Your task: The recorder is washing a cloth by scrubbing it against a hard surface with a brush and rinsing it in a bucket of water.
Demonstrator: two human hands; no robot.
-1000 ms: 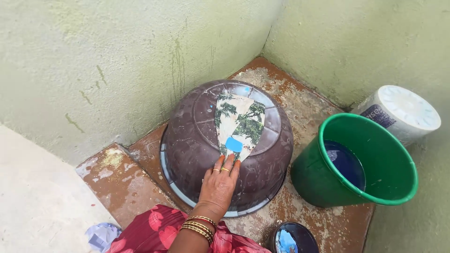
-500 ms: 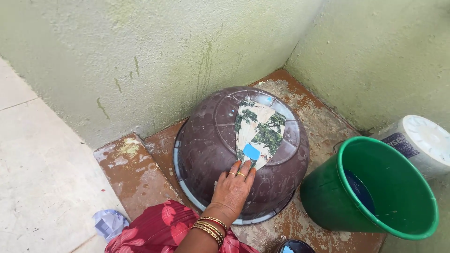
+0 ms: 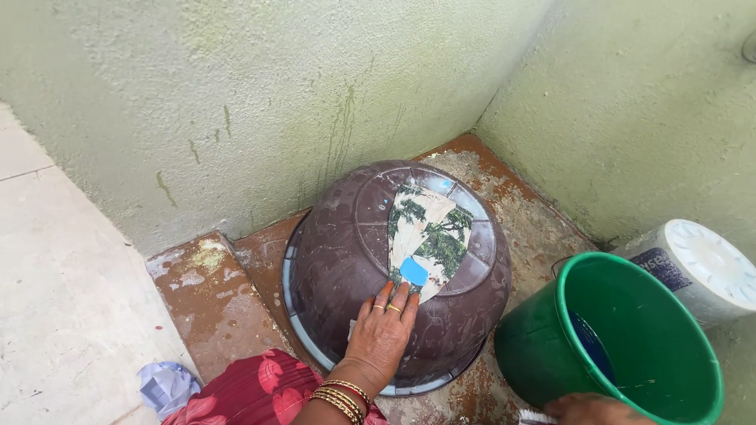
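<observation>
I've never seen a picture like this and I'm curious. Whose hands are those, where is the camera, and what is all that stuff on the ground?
The camera sits on a person's head and looks down, so you see that person's own hands. The left hand, with rings and gold bangles, lies flat on a big brown tub turned upside down on the wet floor. A torn picture sticker of trees is stuck on the tub's bottom. The right hand peeks in at the lower edge, beside a green bucket with some water inside; what it holds is hard to tell. Behind the bucket stands a white container. Greenish walls meet in the corner.
</observation>
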